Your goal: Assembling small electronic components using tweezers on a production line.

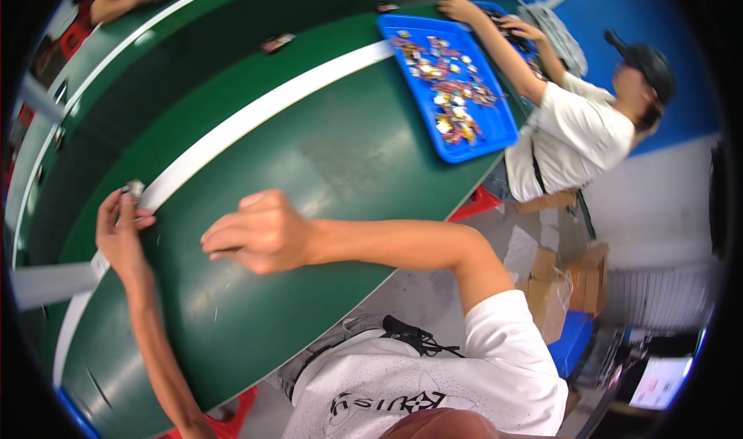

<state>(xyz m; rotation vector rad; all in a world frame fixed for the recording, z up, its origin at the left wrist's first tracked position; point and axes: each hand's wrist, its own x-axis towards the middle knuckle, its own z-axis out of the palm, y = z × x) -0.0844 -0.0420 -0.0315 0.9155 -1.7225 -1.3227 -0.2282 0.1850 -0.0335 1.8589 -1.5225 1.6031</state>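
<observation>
At the left, my left hand (120, 234) pinches a small dark and silvery part (134, 189) between thumb and fingertips, over the edge of the green belt. The part is too small and blurred to name. My right hand (259, 234) hovers over the green tabletop (348, 160), to the right of my left hand and apart from it. Its fingers are closed together and point left. A thin dark edge shows below them, and what they hold, if anything, I cannot make out.
A blue tray (504, 129) of small wired parts lies at the far right, where a co-worker (580, 133) reaches past it. A white rail (255, 114) divides table from belt (209, 94), which carries a small part (277, 42). A grey post (54, 284) stands at left.
</observation>
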